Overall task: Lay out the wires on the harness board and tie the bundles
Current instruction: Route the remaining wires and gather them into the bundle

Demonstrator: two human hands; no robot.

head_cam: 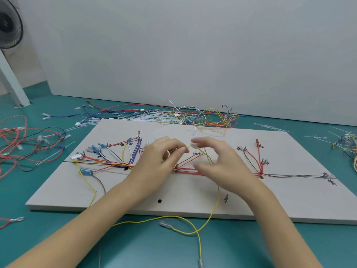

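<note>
Harness board [58, 192], hands [162, 157] mid-board, near edge bare

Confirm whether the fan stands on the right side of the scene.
No. The fan is at the far upper left, behind the harness board.

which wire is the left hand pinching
The yellow wire, pinched by the left hand; the red wires lie flat on the board under both hands, untouched.

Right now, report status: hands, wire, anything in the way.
Left hand pinches yellow wire above harness board. Right hand open beside it, fingers spread. Wire's tail hangs off the board's near edge. Nothing blocking.
</note>
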